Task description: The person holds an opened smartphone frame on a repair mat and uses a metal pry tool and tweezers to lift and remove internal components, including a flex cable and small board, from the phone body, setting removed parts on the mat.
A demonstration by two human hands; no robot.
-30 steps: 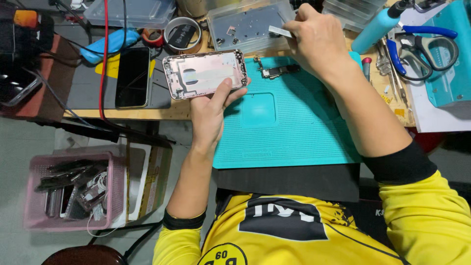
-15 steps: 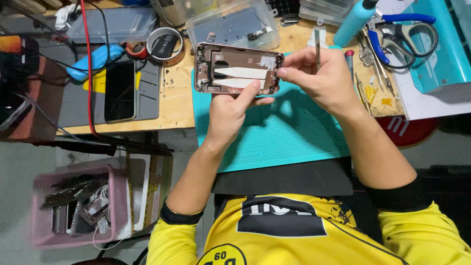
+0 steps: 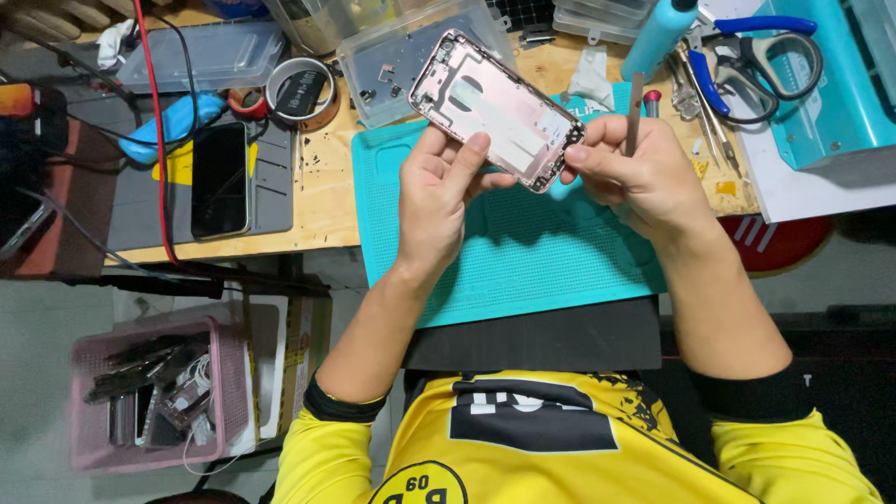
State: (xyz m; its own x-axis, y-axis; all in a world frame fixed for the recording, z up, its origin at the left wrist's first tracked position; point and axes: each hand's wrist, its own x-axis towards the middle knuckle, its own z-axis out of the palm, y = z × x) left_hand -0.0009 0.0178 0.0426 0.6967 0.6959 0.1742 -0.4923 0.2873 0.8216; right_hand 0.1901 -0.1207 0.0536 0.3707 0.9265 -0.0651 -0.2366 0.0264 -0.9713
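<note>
Wooden worktop (image 3: 327,201), cluttered along its far edge; teal work mat (image 3: 523,252) lies at the near edge, centre. Dark phone (image 3: 219,179) lies face up on a grey mat toward the left end, a tape roll (image 3: 301,91) just beyond it; blue-handled scissors (image 3: 761,47) at the far right corner. Pink basket (image 3: 154,397) of parts sits on the floor below the left end. Phone housing (image 3: 499,110) is held up above the mat's far edge, tilted, open side toward the camera. Looks: pinkish metal shell, rounded corners, pale plates and small fittings inside, no screen. Left hand (image 3: 439,191) grips its near long edge, thumb pressed on the rim, fingers wrapped behind. Right hand (image 3: 644,177) pinches the lower right corner between thumb and forefinger, its other fingers closed round a thin flat metal tool (image 3: 634,112) that stands upright. Handling, as judged: light and stiff but thin, likely to flex or dent if squeezed across the middle; smooth outer face probably slippery. Best taken by the side rails or corners, keeping off the inner fittings.
</note>
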